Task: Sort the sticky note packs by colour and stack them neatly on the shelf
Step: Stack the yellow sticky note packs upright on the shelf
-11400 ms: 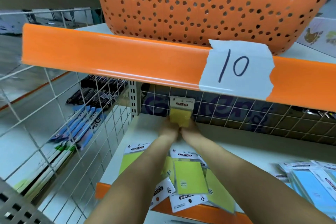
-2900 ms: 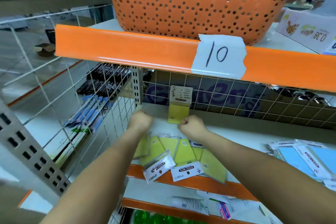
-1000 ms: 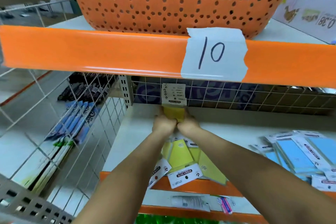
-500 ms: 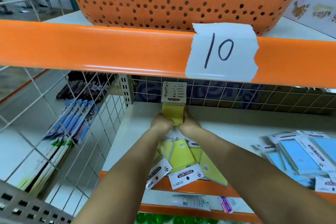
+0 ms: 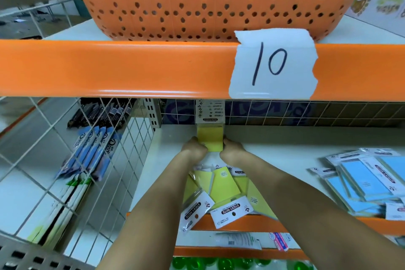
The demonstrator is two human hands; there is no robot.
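A yellow sticky note stack [image 5: 210,136] stands upright against the wire back of the white shelf [image 5: 274,144], its white header card on top. My left hand [image 5: 194,148] grips its lower left side and my right hand [image 5: 232,149] grips its lower right side. Several loose yellow packs [image 5: 221,193] lie in a heap at the shelf's front edge, under my forearms. Light blue packs [image 5: 363,182] lie in a loose pile at the right.
An orange perforated basket [image 5: 208,0] sits on the shelf above, whose orange edge carries a paper label "10" [image 5: 271,63]. A wire grid panel [image 5: 65,160] closes the left side, with pens behind it. A lower shelf [image 5: 241,241] holds small items.
Both hands stay on the upright yellow stack, pressing its sides. The camera has moved closer and slightly up, so the orange shelf edge fills more of the view.
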